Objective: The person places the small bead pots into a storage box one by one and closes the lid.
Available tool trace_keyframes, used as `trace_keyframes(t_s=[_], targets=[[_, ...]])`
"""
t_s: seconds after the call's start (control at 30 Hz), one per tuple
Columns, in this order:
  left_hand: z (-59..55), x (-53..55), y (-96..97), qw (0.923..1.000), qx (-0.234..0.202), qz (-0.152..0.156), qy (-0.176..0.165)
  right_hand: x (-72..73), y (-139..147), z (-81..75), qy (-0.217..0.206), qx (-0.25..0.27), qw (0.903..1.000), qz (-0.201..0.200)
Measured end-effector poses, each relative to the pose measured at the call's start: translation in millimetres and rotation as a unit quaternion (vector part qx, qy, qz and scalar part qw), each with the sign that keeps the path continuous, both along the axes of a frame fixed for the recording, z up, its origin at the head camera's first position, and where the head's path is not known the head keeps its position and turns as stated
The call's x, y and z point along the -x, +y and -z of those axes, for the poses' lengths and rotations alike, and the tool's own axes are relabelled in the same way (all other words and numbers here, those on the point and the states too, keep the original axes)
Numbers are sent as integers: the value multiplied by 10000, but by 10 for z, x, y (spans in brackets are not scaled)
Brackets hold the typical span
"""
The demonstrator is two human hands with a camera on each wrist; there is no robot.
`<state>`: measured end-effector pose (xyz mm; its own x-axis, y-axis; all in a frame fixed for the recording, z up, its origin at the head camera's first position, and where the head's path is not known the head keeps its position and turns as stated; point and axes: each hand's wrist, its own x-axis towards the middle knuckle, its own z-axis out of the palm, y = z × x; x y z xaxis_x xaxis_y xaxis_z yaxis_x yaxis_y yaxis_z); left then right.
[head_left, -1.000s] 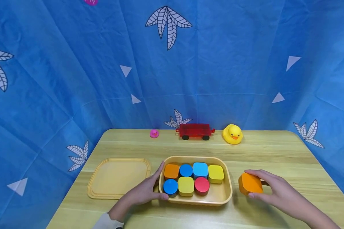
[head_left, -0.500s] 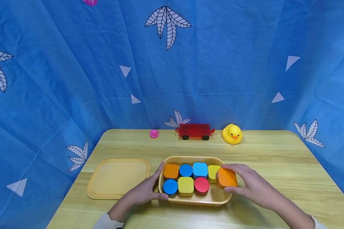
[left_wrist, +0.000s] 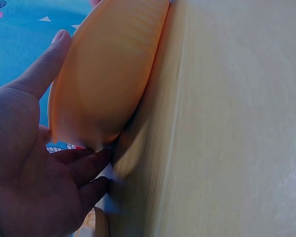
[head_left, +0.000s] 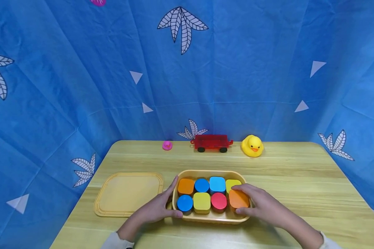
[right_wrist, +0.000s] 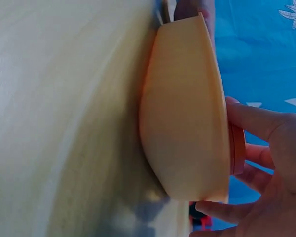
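A tan plastic box (head_left: 218, 218) holds two rows of coloured blocks. My left hand (head_left: 156, 207) spans its left end, thumb at the near rim and fingers at the far corner; in the left wrist view, the thumb lies along the box's side (left_wrist: 98, 84). At the front right corner, my right hand (head_left: 261, 205) pinches an orange rounded-square block (head_left: 238, 199) between thumb and fingers, inside the box. That block's edge (right_wrist: 238, 150) rises above the rim in the right wrist view. Beside it are a red round block (head_left: 219, 201) and a yellow one (head_left: 233, 185), partly covered.
Left of the box, a flat tan lid (head_left: 129, 193) lies on the wooden table (head_left: 311, 186). Along the back edge stand a small pink duck (head_left: 167, 145), a red toy wagon (head_left: 211, 142) and a yellow duck (head_left: 252, 146). A blue patterned cloth (head_left: 249, 69) hangs behind.
My right hand has carried the orange block leftward from beside the box, over the right rim and down into the front right corner. The left hand has stayed on the box.
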<state>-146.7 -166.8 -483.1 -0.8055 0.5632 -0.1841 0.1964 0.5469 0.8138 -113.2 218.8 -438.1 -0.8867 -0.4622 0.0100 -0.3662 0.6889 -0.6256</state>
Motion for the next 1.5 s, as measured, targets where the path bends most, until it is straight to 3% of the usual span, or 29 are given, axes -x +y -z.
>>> trace_keyframes(t_s=[0.13,0.33,1.5], targets=[[5,0,1,10000,-15,-9,-7,0,-39,73,-74,9,10000,-36],[11,0,1,10000,-30,-17,-48,-5,-71,141,-53,5,9997,242],[-5,-3,-5,10000,-5,-8,-53,-12,-99,139,-43,97,9992,394]])
